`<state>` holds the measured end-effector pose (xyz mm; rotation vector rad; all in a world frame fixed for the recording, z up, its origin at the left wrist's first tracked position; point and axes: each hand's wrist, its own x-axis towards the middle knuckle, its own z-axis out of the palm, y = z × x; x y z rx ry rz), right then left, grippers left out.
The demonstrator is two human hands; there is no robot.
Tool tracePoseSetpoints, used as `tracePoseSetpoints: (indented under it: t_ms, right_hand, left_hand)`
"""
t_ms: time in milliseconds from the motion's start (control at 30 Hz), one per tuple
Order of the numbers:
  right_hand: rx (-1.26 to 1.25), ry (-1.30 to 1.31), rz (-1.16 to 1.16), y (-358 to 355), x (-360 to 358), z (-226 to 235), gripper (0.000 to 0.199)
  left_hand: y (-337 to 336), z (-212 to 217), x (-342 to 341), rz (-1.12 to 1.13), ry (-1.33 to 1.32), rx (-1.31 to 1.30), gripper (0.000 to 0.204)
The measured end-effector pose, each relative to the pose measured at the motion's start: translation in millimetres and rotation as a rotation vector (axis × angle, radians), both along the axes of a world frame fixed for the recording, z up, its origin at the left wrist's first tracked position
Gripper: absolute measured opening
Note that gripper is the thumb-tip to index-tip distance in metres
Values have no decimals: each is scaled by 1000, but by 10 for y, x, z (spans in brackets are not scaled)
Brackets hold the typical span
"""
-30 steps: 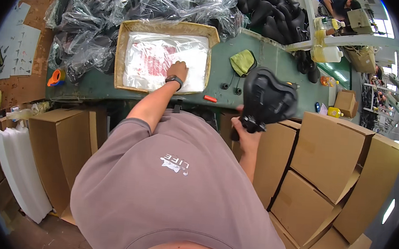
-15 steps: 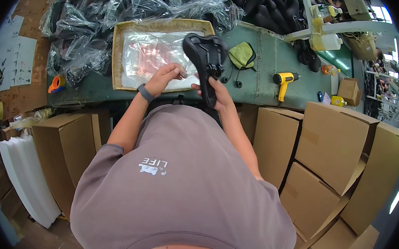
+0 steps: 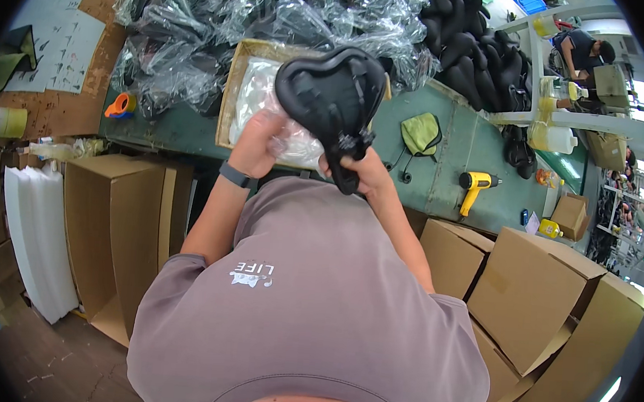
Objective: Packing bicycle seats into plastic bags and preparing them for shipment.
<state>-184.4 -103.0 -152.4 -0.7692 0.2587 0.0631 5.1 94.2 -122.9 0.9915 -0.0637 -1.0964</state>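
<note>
Yellow heat gun (image 3: 474,187) lies on the green counter (image 3: 455,147), a green cloth (image 3: 421,132) just beside, cardboard boxes (image 3: 534,293) stacked below.

**Both arms up, hands close together**

Your left hand (image 3: 257,141) is raised in front of your chest, fingers curled, dark band at the wrist. Your right hand (image 3: 362,175) sits just beside it, grip closed tight, elbow bent, forearm angling up from your right side.

Brown cartons (image 3: 526,293) right, bagged packs (image 3: 200,25) behind
</note>
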Motion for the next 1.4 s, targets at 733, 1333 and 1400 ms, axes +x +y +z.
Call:
tracePoseSetpoints:
  t_ms: [733, 1333, 1400]
  right_hand:
    - [-1350, 673, -744, -3636, 602, -639, 40]
    - [-1652, 1342, -413, -4493, -867, -2039, 65]
    - [-1701, 1216, -530, -3924, -879, -1650, 66]
  left_hand:
    - [-1190, 1802, 3198, 990, -1546, 953, 32]
    - [-2568, 231, 1027, -250, -1635, 447, 37]
    - [-2521, 164, 774, -310, -1630, 423, 37]
